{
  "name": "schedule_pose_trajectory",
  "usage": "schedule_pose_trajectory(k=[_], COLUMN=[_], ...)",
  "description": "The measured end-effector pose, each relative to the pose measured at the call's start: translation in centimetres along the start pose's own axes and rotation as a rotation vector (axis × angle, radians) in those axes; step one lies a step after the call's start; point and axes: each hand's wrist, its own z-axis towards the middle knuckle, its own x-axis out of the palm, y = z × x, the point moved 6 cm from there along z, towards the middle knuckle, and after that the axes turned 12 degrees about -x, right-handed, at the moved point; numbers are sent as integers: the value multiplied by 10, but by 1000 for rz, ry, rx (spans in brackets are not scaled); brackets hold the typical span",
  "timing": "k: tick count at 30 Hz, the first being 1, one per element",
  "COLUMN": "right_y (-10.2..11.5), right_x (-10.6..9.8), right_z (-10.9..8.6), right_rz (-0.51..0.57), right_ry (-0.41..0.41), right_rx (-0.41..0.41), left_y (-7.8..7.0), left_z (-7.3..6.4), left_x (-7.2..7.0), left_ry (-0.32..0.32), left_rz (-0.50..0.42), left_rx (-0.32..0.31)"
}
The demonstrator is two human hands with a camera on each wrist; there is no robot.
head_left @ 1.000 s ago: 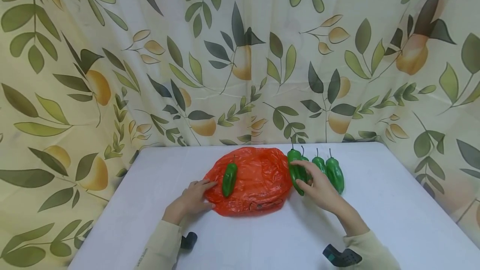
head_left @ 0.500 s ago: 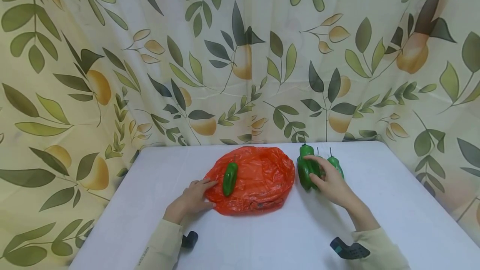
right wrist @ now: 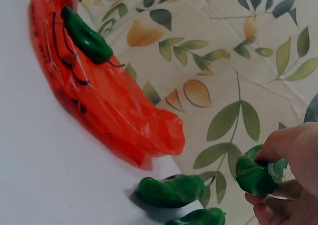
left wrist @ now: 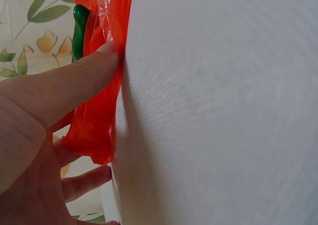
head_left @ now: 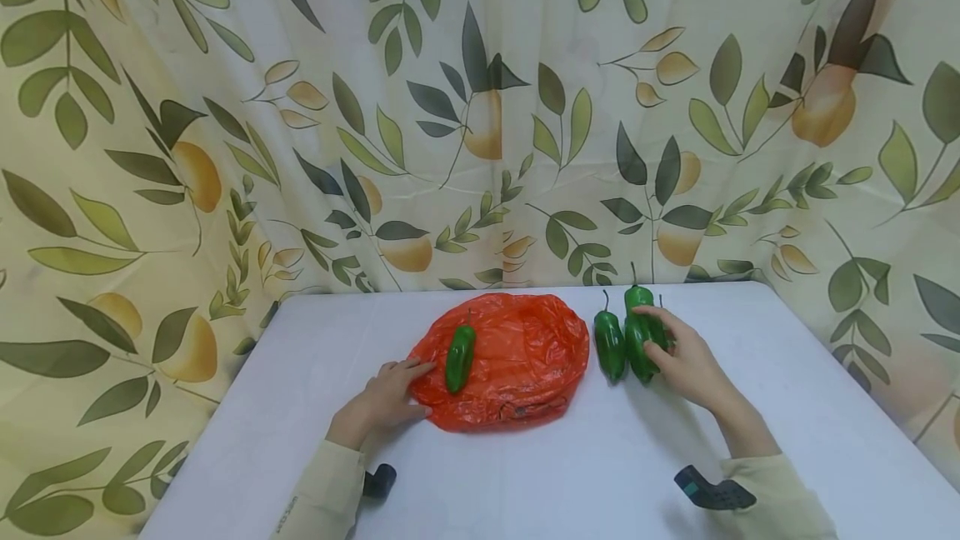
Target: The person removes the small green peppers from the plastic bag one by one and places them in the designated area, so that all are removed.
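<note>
My right hand (head_left: 688, 365) holds a green pepper (right wrist: 258, 173) between thumb and fingers, raised above other green peppers. In the head view this held pepper (head_left: 638, 298) overlaps the ones behind it. One pepper (head_left: 610, 347) lies fully visible on the table left of the hand; another (head_left: 639, 354) is partly covered, and a further one is mostly hidden by the fingers. My left hand (head_left: 382, 398) rests at the left edge of a crumpled red plastic bag (head_left: 525, 357), its thumb (left wrist: 94, 66) against the near side. On that bag lies one green pepper (head_left: 460, 358).
The bag and peppers are on a white table (head_left: 525, 482) whose far edge meets a leaf-and-fruit patterned curtain (head_left: 480, 107). A dark wrist camera is worn at each sleeve, seen beside the right sleeve (head_left: 780, 490) and left sleeve (head_left: 322, 482).
My right hand has moved right with the held pepper, from beside the bag across the other peppers. The leftmost table pepper is uncovered. My left hand and the bag stay still.
</note>
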Motion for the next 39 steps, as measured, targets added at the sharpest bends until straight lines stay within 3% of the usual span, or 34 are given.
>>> schedule_pose_trajectory(k=[20,39], right_y=[-42,-72], right_x=[-23,-34], right_z=[-11,-21], right_rz=[-68,-28], right_ry=[-24,-46], right_rx=[73,147], left_y=[-1,-1], left_z=[-1,-2], left_x=[0,0], left_ry=[-3,-7], left_rz=[-8,-14], left_rx=[-12,-14])
